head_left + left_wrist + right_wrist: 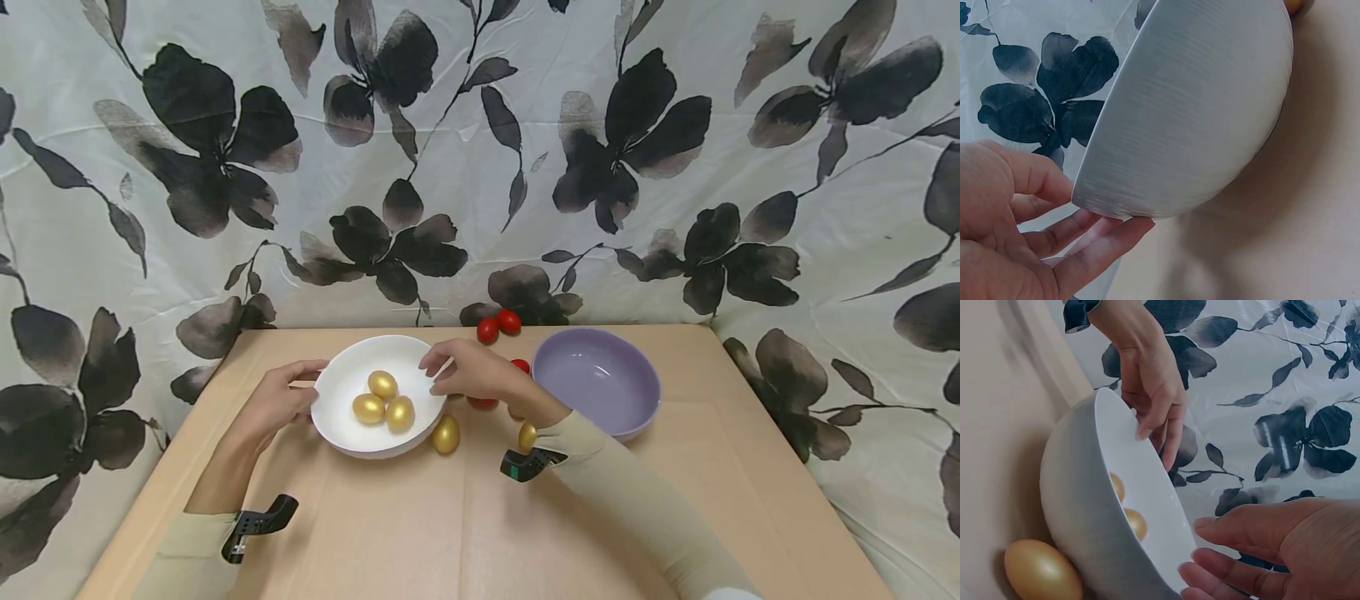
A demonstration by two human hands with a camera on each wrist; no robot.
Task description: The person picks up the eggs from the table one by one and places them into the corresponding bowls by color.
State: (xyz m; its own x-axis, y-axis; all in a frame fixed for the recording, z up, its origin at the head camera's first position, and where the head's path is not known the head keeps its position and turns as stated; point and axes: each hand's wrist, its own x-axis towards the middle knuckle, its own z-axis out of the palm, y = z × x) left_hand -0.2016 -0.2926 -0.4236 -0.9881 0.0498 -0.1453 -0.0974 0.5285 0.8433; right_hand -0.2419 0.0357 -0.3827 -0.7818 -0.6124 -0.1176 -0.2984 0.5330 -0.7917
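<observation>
A white bowl [341, 371] stands on the table with three golden eggs [382, 384] inside. At its left side my left hand [281, 402] holds the rim, thumb by the edge and fingertips against the outer wall [1179, 119]. My right hand [476, 369] hovers at the opposite rim, palm down, its thumb and fingertips apart with nothing seen between them. In the right wrist view its fingertips [1200, 569] overlap the bowl's edge. Another golden egg [446, 434] lies on the table close against the bowl. One more golden egg [527, 437] shows partly behind my right wrist.
To the right stands a purple bowl [596, 375], its visible inside bare. Several red egg-shaped things [487, 331] lie between the bowls and toward the back edge, some partly hidden by my right hand. Behind the wooden table [405, 533] hangs a floral cloth [510, 192].
</observation>
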